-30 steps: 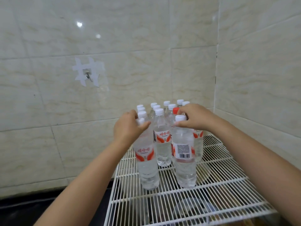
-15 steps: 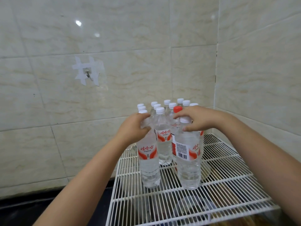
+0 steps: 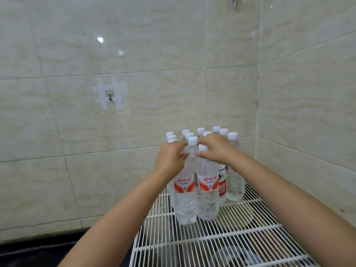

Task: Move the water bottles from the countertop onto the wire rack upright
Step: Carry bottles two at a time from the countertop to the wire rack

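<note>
Two front bottles (image 3: 185, 197) upright on wire rack (image 3: 212, 245), left hand (image 3: 170, 160) and right hand (image 3: 217, 150) curled round their necks. Likely heavy, thin-walled, slick; best gripped under caps. Behind, more bottles (image 3: 234, 182) clustered against wall (image 3: 134, 54).

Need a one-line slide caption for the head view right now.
Left hand and right hand grip the necks of two front water bottles standing upright on the white wire rack among others.
</note>
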Available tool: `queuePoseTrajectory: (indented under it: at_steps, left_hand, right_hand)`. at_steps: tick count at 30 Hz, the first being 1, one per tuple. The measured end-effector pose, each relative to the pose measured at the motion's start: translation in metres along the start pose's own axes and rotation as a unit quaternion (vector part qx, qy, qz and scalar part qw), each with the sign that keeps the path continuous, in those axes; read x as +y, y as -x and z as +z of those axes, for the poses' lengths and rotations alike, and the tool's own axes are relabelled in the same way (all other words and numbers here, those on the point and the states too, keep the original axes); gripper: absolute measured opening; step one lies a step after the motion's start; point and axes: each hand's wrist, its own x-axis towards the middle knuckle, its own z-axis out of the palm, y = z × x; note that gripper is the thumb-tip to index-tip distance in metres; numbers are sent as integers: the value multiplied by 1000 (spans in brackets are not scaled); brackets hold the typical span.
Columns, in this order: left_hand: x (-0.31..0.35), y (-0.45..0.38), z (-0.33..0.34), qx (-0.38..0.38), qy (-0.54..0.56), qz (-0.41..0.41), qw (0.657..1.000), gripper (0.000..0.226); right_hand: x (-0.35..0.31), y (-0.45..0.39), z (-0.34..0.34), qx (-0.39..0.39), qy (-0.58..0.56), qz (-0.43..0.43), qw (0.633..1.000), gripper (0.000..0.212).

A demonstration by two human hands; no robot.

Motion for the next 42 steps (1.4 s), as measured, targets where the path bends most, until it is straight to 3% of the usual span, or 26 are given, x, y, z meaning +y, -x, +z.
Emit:
queuePoseTrajectory:
  at_steps: [13,30,34,37,42]
  left_hand:
    - [-18,-9,6,2,21,15,1000,38]
    - [-27,7,4,-21,-8,45,999,48]
    - [-23,13,-4,-42,-55,13,998,50]
    - [-24,21,-16,1,-95,-10,995,47]
    - [-51,55,-33,-26,-182,-107,977,43]
  right_hand:
    - [6,-5,34,105,-50,-40,992,36]
    - [-6,-4,42,128,-51,26,990,41]
    - [-7,1,33,105,-26,15,994,52]
    - [-8,6,29,139,16,-29,990,50]
    - [-31,6,36,216,-11,-109,970,38]
